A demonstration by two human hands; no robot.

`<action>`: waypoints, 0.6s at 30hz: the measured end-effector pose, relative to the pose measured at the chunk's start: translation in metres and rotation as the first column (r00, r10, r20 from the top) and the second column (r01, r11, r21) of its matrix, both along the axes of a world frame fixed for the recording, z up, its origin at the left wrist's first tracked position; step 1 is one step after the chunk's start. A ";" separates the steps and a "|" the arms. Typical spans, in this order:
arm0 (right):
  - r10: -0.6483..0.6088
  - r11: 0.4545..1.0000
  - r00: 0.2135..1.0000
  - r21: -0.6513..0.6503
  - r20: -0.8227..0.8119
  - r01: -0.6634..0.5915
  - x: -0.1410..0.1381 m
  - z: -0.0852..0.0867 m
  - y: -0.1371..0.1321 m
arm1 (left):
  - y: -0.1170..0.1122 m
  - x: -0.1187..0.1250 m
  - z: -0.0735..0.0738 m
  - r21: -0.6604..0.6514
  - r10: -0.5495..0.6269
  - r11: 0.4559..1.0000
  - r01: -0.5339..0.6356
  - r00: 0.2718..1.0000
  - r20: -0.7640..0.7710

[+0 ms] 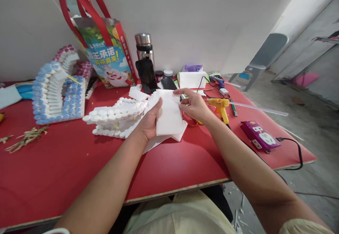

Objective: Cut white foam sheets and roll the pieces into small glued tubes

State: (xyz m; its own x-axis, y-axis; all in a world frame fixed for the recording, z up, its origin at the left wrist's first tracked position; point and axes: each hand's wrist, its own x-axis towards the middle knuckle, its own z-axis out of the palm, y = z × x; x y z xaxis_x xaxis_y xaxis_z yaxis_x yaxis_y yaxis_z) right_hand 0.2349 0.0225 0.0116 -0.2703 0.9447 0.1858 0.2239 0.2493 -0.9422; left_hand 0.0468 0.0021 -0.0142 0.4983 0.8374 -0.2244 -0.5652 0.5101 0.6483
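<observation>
A folded stack of white paper (pixel 171 115) is held up over the table's middle. My left hand (pixel 150 122) grips its left side, thumb lying across the front. At the upper right edge, my right hand (pixel 194 104) pinches the paper between thumb and fingers. More white paper (pixel 162 141) lies beneath on the red table. Just left of my left hand rests a white piece built of rounded, cotton-like tips (pixel 116 112). Partly hidden behind my right hand are red scissor-like handles (pixel 192 122).
A yellow glue gun (pixel 219 105) with a long clear stick and a purple power strip (pixel 261 135) lie right. Blue-and-white tip-built pieces (pixel 57 92) stand left, near a shopping bag (pixel 108 53). A steel flask (pixel 144 46) and phone (pixel 168 83) sit behind; dried stalks (pixel 29 138) lie left.
</observation>
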 end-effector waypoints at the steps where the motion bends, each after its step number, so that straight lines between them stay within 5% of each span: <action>1: -0.003 1.000 1.000 0.004 0.001 0.003 -0.001 0.000 0.000 | 0.000 0.000 -0.001 0.012 0.000 1.000 0.000 0.999 -0.033; 8: -0.022 0.997 0.998 0.067 -0.055 0.026 -0.003 -0.003 0.003 | 0.000 0.002 -0.001 0.000 0.115 0.993 -0.116 0.986 -0.119; 11: -0.144 0.971 0.987 0.181 -0.072 0.155 0.006 -0.012 0.015 | 0.004 -0.006 0.007 -0.016 0.195 0.980 -0.196 0.980 -0.041; 14: -0.347 0.895 0.929 0.341 0.127 0.287 0.014 -0.024 0.028 | 0.007 -0.017 0.014 0.051 0.310 0.947 -0.318 0.944 0.114; 18: -0.326 0.897 0.865 0.415 0.381 0.155 0.013 -0.035 0.032 | 0.008 -0.026 0.019 0.041 0.406 0.908 -0.418 0.899 0.163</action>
State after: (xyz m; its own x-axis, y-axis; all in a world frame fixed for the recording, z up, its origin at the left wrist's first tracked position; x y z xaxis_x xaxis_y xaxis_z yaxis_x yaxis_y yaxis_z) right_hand 0.2482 0.0548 -0.0236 -0.1761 0.8793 0.4425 0.6820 0.4331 -0.5893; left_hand 0.0209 0.0103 0.0048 0.1279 0.9862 -0.1053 -0.8064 0.1652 0.5678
